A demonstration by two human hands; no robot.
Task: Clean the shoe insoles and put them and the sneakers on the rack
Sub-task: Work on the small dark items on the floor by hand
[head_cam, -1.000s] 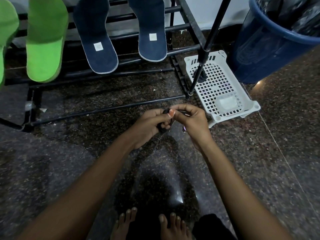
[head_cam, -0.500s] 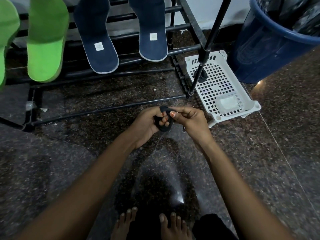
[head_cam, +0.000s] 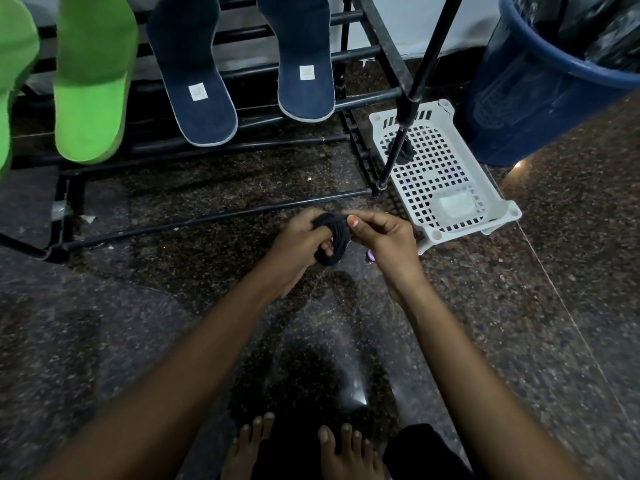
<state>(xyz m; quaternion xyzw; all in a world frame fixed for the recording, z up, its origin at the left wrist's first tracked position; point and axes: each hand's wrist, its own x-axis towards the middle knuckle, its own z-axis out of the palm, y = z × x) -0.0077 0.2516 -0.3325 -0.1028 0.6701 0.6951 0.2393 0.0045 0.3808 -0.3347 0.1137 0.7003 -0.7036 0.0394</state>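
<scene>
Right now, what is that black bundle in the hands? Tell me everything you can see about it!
The black bundle looks like a dark cord or shoelace wound into a small loop-shaped coil, soft and matte. It is held in the air above the speckled floor, just in front of the rack. The left hand grips it with fingers poking through the loop, and the right hand pinches its top edge with thumb and finger. What it is exactly cannot be told.

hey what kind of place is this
Probably a home entryway or utility corner: a black shoe rack holding insoles, a speckled stone floor, and a blue bin by the wall.
</scene>
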